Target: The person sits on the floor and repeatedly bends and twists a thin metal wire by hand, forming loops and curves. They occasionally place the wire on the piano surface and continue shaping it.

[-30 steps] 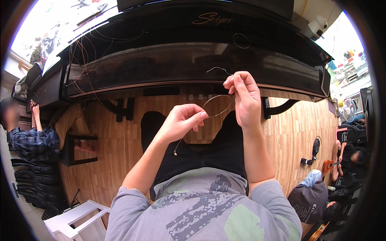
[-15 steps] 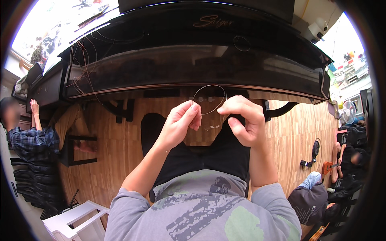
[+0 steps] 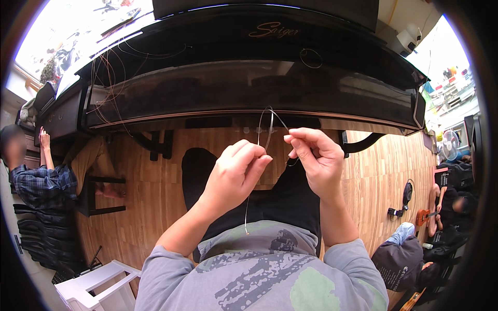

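Both hands are raised over my lap, in front of the closed black piano [image 3: 218, 88]. Between them a thin metal guitar string [image 3: 271, 124] bends up in a narrow loop. My left hand [image 3: 233, 173] pinches the string between thumb and fingers, and one end hangs below it to a small brass-coloured ball over my shirt. My right hand [image 3: 319, 155] pinches another stretch, thumb against forefinger; a short curl shows beneath those fingertips.
Several loose strings [image 3: 109, 78] trail over the piano's left side, and a small coiled string [image 3: 311, 58] lies on its right. A person in a plaid shirt [image 3: 41, 181] sits at left. More people, a small orange guitar [image 3: 423, 216] and a fan [image 3: 449, 145] are at right.
The round loop has become a taller, narrower one. My left hand has turned palm-down, the ball end now hangs below it, and my right fingers have closed on the string.
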A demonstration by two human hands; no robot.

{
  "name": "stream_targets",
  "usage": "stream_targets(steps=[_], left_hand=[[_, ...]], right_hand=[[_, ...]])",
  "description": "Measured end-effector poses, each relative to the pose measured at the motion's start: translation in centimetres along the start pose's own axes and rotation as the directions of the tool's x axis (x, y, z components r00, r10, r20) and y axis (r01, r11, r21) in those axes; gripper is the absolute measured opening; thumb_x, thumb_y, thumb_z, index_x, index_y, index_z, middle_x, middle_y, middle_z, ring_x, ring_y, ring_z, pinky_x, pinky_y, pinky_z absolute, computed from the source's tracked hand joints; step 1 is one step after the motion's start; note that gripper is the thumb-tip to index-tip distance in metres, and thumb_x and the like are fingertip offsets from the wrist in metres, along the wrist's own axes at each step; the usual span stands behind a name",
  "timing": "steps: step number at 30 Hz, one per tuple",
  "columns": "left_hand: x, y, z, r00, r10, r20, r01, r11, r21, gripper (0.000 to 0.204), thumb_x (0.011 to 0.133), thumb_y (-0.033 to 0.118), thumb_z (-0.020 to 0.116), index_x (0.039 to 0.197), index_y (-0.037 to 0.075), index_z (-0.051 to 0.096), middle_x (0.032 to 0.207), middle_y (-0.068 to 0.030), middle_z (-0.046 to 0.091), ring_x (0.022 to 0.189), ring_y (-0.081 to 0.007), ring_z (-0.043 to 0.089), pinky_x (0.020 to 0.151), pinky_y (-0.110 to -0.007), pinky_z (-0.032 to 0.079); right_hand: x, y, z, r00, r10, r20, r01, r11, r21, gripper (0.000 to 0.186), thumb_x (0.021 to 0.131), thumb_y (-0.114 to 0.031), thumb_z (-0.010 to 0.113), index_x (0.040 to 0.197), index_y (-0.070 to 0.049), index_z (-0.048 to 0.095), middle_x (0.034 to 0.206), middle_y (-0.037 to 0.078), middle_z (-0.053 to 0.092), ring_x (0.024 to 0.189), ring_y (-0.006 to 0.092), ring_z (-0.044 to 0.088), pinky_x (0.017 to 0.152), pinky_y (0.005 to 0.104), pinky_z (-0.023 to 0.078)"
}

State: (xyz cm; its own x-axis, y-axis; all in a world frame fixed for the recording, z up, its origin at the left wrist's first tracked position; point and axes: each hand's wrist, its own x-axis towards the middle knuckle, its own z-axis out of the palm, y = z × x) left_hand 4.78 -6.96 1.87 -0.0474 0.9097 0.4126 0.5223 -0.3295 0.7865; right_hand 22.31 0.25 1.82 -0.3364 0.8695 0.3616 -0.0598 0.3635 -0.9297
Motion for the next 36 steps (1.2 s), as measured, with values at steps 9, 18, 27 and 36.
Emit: stream_targets(steps=[9,18,27,36], left_hand=[[0.3,0.5,-0.2,0.969,0.218,0.119,-0.248,0.837,0.488,0.014,0.082,0.016,0.07,0.084,0.006,0.061,0.077,-0.0059,0.055,0.072,-0.0234,0.055,0.069,-0.035,0.044],[0.1,-0.3,0.2,0.967,0.113,0.229,-0.237,0.732,0.639,0.011,0.085,0.014,0.063,0.084,0.006,0.056,0.078,-0.0072,0.051,0.074,-0.0237,0.055,0.073,-0.036,0.043],[0.5,0.5,-0.3,0.974,0.227,-0.023,-0.167,0.782,0.601,0.019,0.078,0.02,0.074,0.089,0.009,0.062,0.079,-0.0034,0.058,0.075,-0.0216,0.057,0.073,-0.034,0.042],[2.3,0.0,-0.8,0.984,0.05,-0.171,-0.043,0.998,0.047,0.026,0.085,0.012,0.068,0.107,0.002,0.059,0.08,-0.0073,0.059,0.067,-0.0156,0.058,0.062,-0.029,0.047]], right_hand=[[-0.1,2.2,1.3,0.991,0.014,0.132,-0.067,0.912,0.404,0.015,0.092,0.005,0.056,0.1,-0.003,0.066,0.09,0.001,0.059,0.081,0.0051,0.051,0.07,0.0182,0.039],[0.0,1.3,3.4,0.907,-0.419,0.031,0.395,0.825,-0.404,0.028,0.078,-0.023,0.074,0.101,-0.007,0.067,0.075,0.001,0.046,0.07,0.0128,0.039,0.062,0.0265,0.033],[1.0,2.0,3.4,0.977,-0.174,-0.12,0.145,0.965,-0.22,0.024,0.09,-0.001,0.056,0.109,-0.006,0.069,0.072,-0.002,0.042,0.064,0.0071,0.037,0.056,0.0206,0.031],[0.9,1.8,3.1,0.983,0.183,0.019,-0.178,0.921,0.345,0.029,0.094,-0.002,0.044,0.114,-0.002,0.065,0.072,-0.007,0.04,0.065,0.0003,0.034,0.059,0.0159,0.028]])
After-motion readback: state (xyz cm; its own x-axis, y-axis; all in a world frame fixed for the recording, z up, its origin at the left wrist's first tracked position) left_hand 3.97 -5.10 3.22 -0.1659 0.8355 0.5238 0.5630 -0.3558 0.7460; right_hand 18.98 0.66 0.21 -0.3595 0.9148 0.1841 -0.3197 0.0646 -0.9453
